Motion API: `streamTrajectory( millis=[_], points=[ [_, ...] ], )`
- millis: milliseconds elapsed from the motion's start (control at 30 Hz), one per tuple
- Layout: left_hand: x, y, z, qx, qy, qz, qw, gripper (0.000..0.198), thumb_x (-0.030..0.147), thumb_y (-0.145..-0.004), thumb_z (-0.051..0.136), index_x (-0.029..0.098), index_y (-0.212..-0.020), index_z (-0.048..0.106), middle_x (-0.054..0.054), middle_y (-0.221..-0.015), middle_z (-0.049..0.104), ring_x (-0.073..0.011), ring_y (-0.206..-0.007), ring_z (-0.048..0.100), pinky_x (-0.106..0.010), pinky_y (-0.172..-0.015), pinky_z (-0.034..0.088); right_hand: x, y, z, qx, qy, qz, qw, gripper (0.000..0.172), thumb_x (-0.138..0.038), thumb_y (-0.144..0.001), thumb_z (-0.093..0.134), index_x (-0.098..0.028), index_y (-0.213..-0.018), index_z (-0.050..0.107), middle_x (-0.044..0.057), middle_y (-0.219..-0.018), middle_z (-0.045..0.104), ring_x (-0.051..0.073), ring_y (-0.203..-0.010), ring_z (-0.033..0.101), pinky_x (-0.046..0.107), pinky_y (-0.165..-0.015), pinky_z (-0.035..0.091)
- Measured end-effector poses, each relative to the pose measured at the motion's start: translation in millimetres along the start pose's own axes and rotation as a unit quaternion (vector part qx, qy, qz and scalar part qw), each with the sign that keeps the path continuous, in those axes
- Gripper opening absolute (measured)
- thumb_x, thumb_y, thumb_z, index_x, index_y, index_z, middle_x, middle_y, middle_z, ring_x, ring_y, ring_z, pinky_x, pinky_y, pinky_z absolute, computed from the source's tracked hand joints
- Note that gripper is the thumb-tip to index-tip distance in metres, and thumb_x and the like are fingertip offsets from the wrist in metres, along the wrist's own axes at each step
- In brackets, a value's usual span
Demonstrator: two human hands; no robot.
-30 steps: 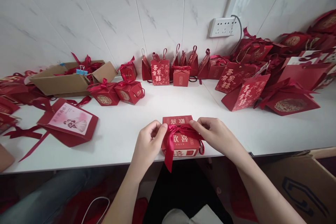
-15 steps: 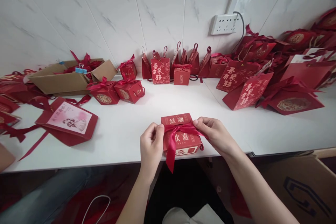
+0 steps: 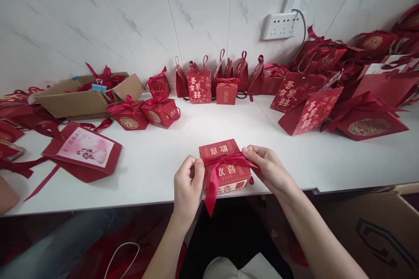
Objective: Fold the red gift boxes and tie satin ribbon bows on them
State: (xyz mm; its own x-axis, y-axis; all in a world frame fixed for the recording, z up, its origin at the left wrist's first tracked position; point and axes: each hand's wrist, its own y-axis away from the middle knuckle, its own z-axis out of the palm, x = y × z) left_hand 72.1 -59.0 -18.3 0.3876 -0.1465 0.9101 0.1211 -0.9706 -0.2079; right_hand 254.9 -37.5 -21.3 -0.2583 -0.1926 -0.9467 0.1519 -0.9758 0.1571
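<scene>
A red gift box (image 3: 217, 148) with gold lettering lies at the front edge of the white table, between my two hands. Across its top runs a shiny red ribbon (image 3: 214, 183), crossed near the middle, with one tail hanging down over the front. My left hand (image 3: 189, 183) is closed at the box's left side, thumb and fingers pinching the ribbon there. On the right, my right hand (image 3: 266, 165) pinches the ribbon's other side between thumb and fingers. A small twisted cord shows at the box's right front corner.
Several small red boxes and bags (image 3: 199, 87) stand along the tiled wall. A cardboard tray (image 3: 75, 105) with red ribbons is at the left, near a bag with a couple's picture (image 3: 88, 150). More red bags (image 3: 319, 109) crowd the right. A power strip (image 3: 280, 26) is on the wall.
Both hands keep their pinch on the ribbon. The ribbon tail and the box have shifted very slightly left; the view has moved a little.
</scene>
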Motion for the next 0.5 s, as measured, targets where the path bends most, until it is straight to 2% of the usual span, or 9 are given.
streamTrajectory(
  millis=[67,133,233,333,400,433,500],
  points=[
    [0.3,-0.9,-0.3,-0.006,0.002,-0.009,1.000,0.034,0.032,-0.088,0.041,0.021,-0.060,0.025,0.005,-0.055,0.028,-0.0087,-0.049,0.029,-0.020,-0.045,0.029,-0.4,-1.1,-1.0,0.002,0.013,0.005,1.000,0.041,-0.052,-0.071,0.066,-0.018,-0.060,0.047,-0.003,-0.054,0.051,0.009,-0.046,0.045,0.023,-0.045,0.038],
    [0.7,-3.3,-3.1,-0.035,0.003,-0.025,0.999,0.034,0.033,-0.087,0.040,0.021,-0.060,0.025,0.006,-0.054,0.028,-0.0089,-0.048,0.029,-0.020,-0.045,0.029,-1.8,-0.6,-3.5,-0.002,0.056,0.008,0.998,0.041,-0.055,-0.074,0.062,-0.018,-0.063,0.048,-0.001,-0.057,0.052,0.011,-0.049,0.048,0.024,-0.048,0.039],
    [3.1,-10.7,-13.4,-0.079,-0.027,-0.019,0.996,0.031,0.033,-0.085,0.041,0.020,-0.060,0.030,0.004,-0.056,0.034,-0.0105,-0.053,0.037,-0.022,-0.051,0.034,-5.9,5.1,-8.7,-0.007,0.126,-0.023,0.992,0.042,-0.058,-0.080,0.052,-0.017,-0.071,0.051,0.001,-0.065,0.056,0.013,-0.059,0.053,0.026,-0.059,0.043],
    [10.8,-23.9,-25.9,-0.063,-0.070,0.045,0.995,0.017,0.032,-0.083,0.044,0.020,-0.070,0.043,0.001,-0.071,0.048,-0.0150,-0.073,0.049,-0.026,-0.069,0.042,-11.1,15.0,-12.2,-0.031,0.194,-0.042,0.980,0.045,-0.060,-0.085,0.041,-0.017,-0.072,0.051,0.002,-0.068,0.058,0.015,-0.064,0.053,0.028,-0.065,0.044],
    [19.1,-34.8,-30.5,-0.068,-0.084,0.099,0.989,0.009,0.029,-0.082,0.047,0.021,-0.081,0.050,-0.002,-0.087,0.053,-0.0176,-0.089,0.052,-0.031,-0.084,0.041,-13.6,21.1,-12.3,-0.035,0.256,-0.038,0.965,0.047,-0.058,-0.087,0.038,-0.018,-0.065,0.049,0.002,-0.064,0.055,0.014,-0.062,0.051,0.027,-0.063,0.042],
    [23.6,-39.9,-31.0,-0.090,-0.088,0.125,0.984,0.008,0.028,-0.082,0.048,0.021,-0.083,0.053,-0.003,-0.094,0.054,-0.0183,-0.095,0.051,-0.033,-0.090,0.039,-14.5,23.4,-11.8,-0.027,0.285,-0.038,0.957,0.046,-0.056,-0.086,0.040,-0.018,-0.063,0.049,0.001,-0.061,0.053,0.014,-0.060,0.049,0.026,-0.060,0.040],
    [31.7,-48.3,-29.0,-0.173,-0.097,0.169,0.965,0.008,0.026,-0.083,0.050,0.022,-0.082,0.058,-0.003,-0.104,0.054,-0.0188,-0.105,0.050,-0.035,-0.096,0.037,-15.8,26.9,-10.0,0.004,0.326,-0.046,0.944,0.041,-0.053,-0.085,0.044,-0.018,-0.063,0.048,-0.001,-0.058,0.049,0.012,-0.056,0.044,0.024,-0.054,0.037]
  ],
)
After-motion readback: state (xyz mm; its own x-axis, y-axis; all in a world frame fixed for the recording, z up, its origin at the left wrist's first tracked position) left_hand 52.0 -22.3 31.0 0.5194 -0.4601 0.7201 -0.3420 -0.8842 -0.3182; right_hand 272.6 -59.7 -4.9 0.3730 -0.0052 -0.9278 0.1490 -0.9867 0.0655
